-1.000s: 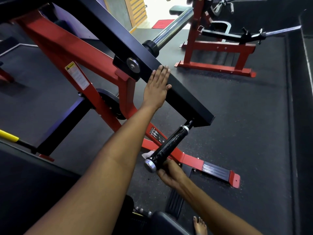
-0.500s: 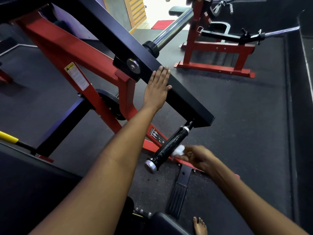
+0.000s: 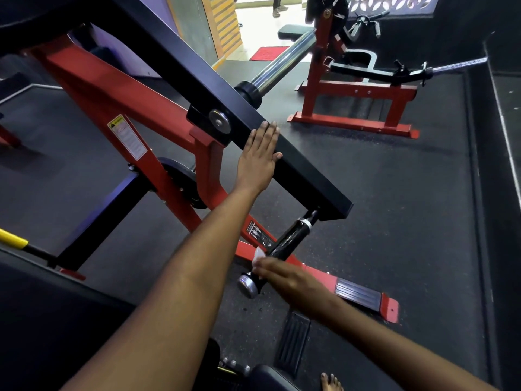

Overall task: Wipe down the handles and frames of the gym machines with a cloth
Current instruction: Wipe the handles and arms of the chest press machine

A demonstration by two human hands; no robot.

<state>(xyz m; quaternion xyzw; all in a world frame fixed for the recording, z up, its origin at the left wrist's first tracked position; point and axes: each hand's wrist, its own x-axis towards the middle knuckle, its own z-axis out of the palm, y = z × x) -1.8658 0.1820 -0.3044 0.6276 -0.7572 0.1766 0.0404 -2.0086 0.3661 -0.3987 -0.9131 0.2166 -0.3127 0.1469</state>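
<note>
The left hand (image 3: 258, 160) is laid flat against the side of the black lever arm (image 3: 298, 170) of a red-framed gym machine, just below its round pivot bolt (image 3: 219, 121); the fingers (image 3: 267, 134) are held straight and together, released and grasping nothing. From the lower end of that lever arm a glossy black handle (image 3: 287, 241) projects downward, and it is finished with a chrome end cap (image 3: 247, 285).

The right hand (image 3: 290, 280) is placed over the lower part of the handle, just above the end cap. A small white cloth (image 3: 258, 255) is seen at the fingertips, pressed against the handle on the side away from the lever arm. The right hand is blurred, so whether its fingers are curled round the cloth or simply pressed on it cannot be told.

Behind the handle, the red frame (image 3: 118, 88) of the machine is seen sloping down from the lever arm to a red foot with a ribbed black tread plate (image 3: 356, 296) on the dark rubber floor (image 3: 408, 207). A yellow-and-white warning label (image 3: 127, 136) is fixed to the frame, well to the left of the lever arm. A chrome weight sleeve (image 3: 282, 66) is mounted on the far side of the lever arm. Beyond it, a second red machine (image 3: 355, 91) is seen standing on the floor. A bare foot (image 3: 331, 382) is visible at the bottom edge, below the handle.
</note>
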